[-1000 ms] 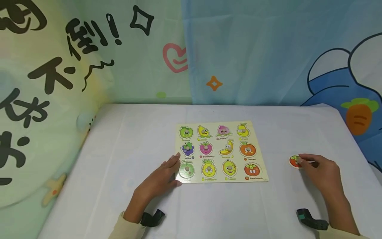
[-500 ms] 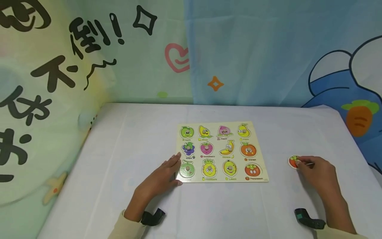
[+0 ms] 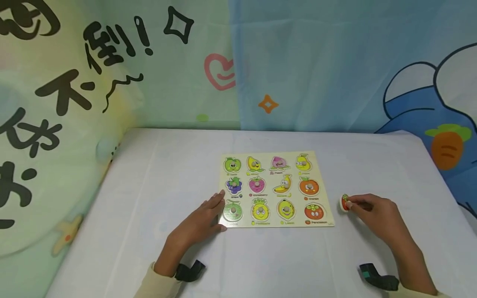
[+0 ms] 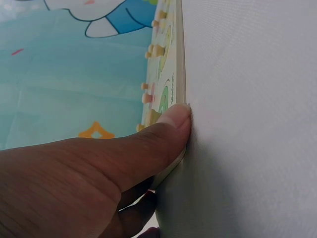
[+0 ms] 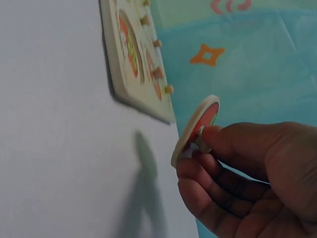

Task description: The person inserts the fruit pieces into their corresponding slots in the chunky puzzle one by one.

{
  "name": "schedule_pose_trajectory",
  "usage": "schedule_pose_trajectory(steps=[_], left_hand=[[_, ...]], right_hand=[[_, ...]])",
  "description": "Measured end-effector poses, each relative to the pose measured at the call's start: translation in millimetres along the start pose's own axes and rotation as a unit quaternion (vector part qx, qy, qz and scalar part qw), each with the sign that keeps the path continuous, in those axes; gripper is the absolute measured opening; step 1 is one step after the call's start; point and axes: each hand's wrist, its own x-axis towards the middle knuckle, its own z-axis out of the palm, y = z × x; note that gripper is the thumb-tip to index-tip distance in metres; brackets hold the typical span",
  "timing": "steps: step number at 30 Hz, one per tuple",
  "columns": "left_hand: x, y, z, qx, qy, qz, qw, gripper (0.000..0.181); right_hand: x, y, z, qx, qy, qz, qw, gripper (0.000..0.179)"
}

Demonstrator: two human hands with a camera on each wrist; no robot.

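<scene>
A wooden fruit peg puzzle board (image 3: 268,225) lies flat on the white table. My left hand (image 3: 195,227) rests at its near left corner, fingers stretched along the left edge. In the left wrist view the thumb (image 4: 173,116) touches the board's near edge. To the right of the board, my right hand (image 3: 376,213) pinches a red persimmon puzzle piece (image 3: 344,203) by its peg. In the right wrist view this piece (image 5: 195,130) is tilted and lifted clear of the table, its shadow below. The persimmon recess (image 5: 130,47) shows a printed persimmon and holds no piece.
Several other pegged fruit pieces, such as the orange (image 3: 309,187) and the lemon (image 3: 286,209), sit in the board. White cloth (image 3: 179,165) covers the table around it. A printed curtain (image 3: 316,62) hangs behind. Each wrist wears a black camera mount (image 3: 378,278).
My right hand has lifted the persimmon piece off the table, tilted it and carried it left toward the board. The left hand and the board have stayed in place.
</scene>
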Motion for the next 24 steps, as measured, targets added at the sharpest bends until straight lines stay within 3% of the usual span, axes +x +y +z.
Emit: schedule_pose_trajectory(steps=[12, 24], left_hand=[[-1.0, -0.3, 0.7, -0.007, 0.002, -0.006, 1.0000, 0.080], [-0.6, -0.3, -0.6, -0.009, 0.003, -0.001, 1.0000, 0.079]], right_hand=[[-0.7, -35.5, 14.0, 0.050, -0.074, -0.046, 0.9949, 0.020], [1.5, -47.3, 26.2, 0.044, -0.122, -0.028, 0.9912, 0.020]])
